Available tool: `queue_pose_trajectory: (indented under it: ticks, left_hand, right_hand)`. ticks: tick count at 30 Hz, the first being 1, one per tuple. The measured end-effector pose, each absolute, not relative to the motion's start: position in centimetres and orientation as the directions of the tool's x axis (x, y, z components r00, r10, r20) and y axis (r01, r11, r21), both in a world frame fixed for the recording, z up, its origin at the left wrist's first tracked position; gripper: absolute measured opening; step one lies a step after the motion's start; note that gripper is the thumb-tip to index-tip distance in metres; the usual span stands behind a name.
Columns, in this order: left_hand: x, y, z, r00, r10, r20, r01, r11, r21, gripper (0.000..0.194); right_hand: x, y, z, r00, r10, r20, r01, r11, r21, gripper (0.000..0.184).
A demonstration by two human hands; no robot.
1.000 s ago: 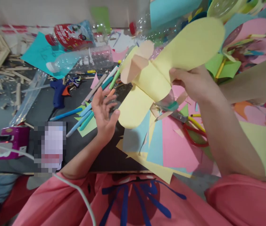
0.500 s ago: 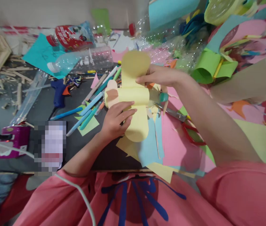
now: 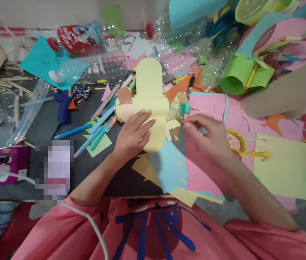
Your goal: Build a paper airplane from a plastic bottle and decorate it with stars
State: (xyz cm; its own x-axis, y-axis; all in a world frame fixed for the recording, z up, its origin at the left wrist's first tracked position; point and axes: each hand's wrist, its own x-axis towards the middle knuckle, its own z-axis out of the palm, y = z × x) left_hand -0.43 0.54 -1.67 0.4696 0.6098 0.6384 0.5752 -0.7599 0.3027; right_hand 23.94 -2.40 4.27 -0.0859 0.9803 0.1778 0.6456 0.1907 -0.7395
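My left hand lies with fingers stretched over a yellow-paper-covered plastic bottle, pressing it lightly against the table. Two rounded yellow paper wings stick out from it, the far wing and the near wing. A small pale-orange paper tab stands at its left end, and a green cap closes the right end. To the right, my right hand is closed, fingertips pinched at the blades of scissors. Their yellow-and-red handle shows beyond the hand, which partly hides them.
Markers and a blue glue gun lie left, near a phone. Plastic bottles stand behind. Pink paper, a yellow sheet and a cardboard tube cover the right side.
My right hand has let go of the far wing and come down and right to the scissors. The far wing now lies flatter. My left hand stays on the bottle.
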Motion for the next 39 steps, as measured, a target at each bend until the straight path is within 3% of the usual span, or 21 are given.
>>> queue_pose_trajectory:
  ticks: [2,3,6,10,13,15,19,23,26,29,31,34,39]
  left_hand:
    - [-0.4,0.6,-1.6,0.469,0.618,0.631,0.573,-0.756,0.316,0.036]
    - [-0.5,0.6,-1.6,0.471,0.623,0.624,0.576,-0.753,0.318,0.037]
    - [-0.6,0.6,-1.6,0.478,0.636,0.607,0.576,-0.748,0.33,0.041]
    - [-0.7,0.7,-1.5,0.479,0.638,0.602,0.564,-0.75,0.346,0.04]
    - [-0.7,0.7,-1.5,0.484,0.628,0.609,0.577,-0.752,0.318,0.038]
    - [-0.6,0.7,-1.4,0.484,0.619,0.618,0.581,-0.756,0.301,0.036]
    - [-0.2,0.7,-1.2,0.455,0.59,0.667,0.582,-0.764,0.279,0.03]
    - [-0.1,0.3,-0.7,0.435,0.582,0.687,0.56,-0.772,0.3,0.025]
    - [-0.3,-0.4,-0.5,0.44,0.619,0.651,0.41,-0.783,0.467,0.028]
    - [-0.4,-0.9,-0.8,0.432,0.756,0.491,0.106,-0.583,0.805,0.04]
    - [-0.2,-0.9,-0.9,0.472,0.834,0.288,-0.06,-0.295,0.954,0.051]
    - [0.0,-0.7,-0.6,0.489,0.872,0.017,-0.094,0.033,0.995,0.052]
    - [-0.1,-0.1,0.3,0.367,0.93,-0.025,-0.087,0.061,0.994,0.05]
  right_hand:
    - [23.0,-3.7,3.3,-0.196,0.98,0.039,0.784,0.181,-0.594,0.021]
    - [22.4,-4.1,2.9,-0.214,0.977,-0.023,0.842,0.172,-0.512,0.019]
    - [21.0,-4.1,2.1,-0.211,0.96,-0.184,0.934,0.143,-0.327,0.035]
    - [20.7,-3.4,1.3,-0.211,0.959,-0.191,0.956,0.162,-0.243,0.03]
    - [21.8,-3.5,1.1,-0.219,0.974,-0.06,0.936,0.193,-0.294,0.028]
    - [23.0,-3.9,1.6,-0.176,0.981,0.086,0.898,0.196,-0.393,0.028]
    - [24.7,-4.6,3.4,0.141,0.937,0.319,0.712,0.128,-0.69,0.017]
    - [24.6,-4.6,4.1,0.333,0.819,0.467,0.551,0.233,-0.801,0.012]
    - [23.5,-4.2,3.4,0.29,0.755,0.588,0.56,0.365,-0.744,0.014]
    - [22.1,-3.7,2.3,0.189,0.692,0.697,0.595,0.484,-0.642,0.017]
    - [21.4,-3.3,1.7,0.166,0.691,0.703,0.611,0.487,-0.624,0.014]
    - [20.8,-2.8,0.8,0.255,0.766,0.59,0.604,0.35,-0.716,0.024]
    - [21.7,-2.1,-0.2,0.334,0.81,0.482,0.5,0.282,-0.819,0.023]
